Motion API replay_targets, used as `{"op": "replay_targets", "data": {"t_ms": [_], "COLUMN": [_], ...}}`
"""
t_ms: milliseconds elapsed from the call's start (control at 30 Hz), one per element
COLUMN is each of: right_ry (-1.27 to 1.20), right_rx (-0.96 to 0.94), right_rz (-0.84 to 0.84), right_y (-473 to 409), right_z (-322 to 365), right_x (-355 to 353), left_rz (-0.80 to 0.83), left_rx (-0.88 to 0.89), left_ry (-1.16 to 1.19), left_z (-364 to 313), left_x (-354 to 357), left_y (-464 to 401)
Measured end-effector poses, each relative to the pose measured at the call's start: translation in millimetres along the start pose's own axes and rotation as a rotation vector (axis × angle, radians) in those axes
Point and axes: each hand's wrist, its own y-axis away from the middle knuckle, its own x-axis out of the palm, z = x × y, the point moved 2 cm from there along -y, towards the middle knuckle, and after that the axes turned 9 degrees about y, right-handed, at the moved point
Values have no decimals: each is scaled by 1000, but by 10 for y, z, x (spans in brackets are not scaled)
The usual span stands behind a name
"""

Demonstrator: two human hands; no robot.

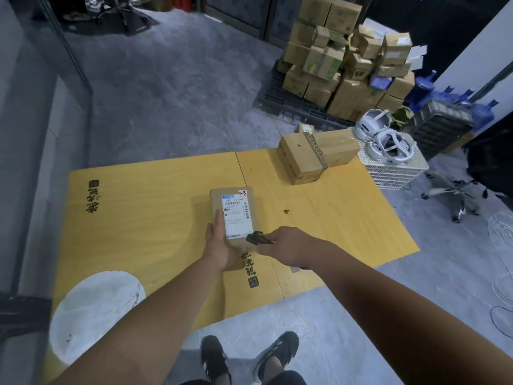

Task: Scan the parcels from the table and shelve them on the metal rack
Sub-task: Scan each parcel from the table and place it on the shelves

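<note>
A yellow wood-grain tabletop (144,218) fills the near scene. At its far right lies a large taped brown cardboard box (311,157). Near the middle, the left hand (219,248) holds a small brown labelled parcel (234,215), fingers curled under it, thumb on top. The right hand (288,245) has its fingers clamped on what looks like a small black scanner (258,237), just beside the parcel's near right corner.

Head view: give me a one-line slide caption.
Left hand holds a labelled parcel over the yellow table while the right hand aims a black scanner at it.
</note>
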Motion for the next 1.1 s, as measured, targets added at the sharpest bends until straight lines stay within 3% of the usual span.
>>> {"op": "replay_targets", "data": {"t_ms": [100,267,600,833,1100], "right_ry": [8,-19,10,13,46], "right_rx": [9,16,82,92,57], "right_rz": [33,68,154,155,135], "right_y": [87,264,409,513,564], "right_z": [-58,-74,-94,-165,-225], "right_x": [-18,-16,-28,20,23], "left_rz": [-39,-132,-113,-132,-187], "left_rx": [33,54,271,243,229], "left_ry": [2,224,192,130,264], "left_z": [61,87,256,222,198], "left_x": [98,171,226,224,218], "left_y": [101,83,203,294,337]}}
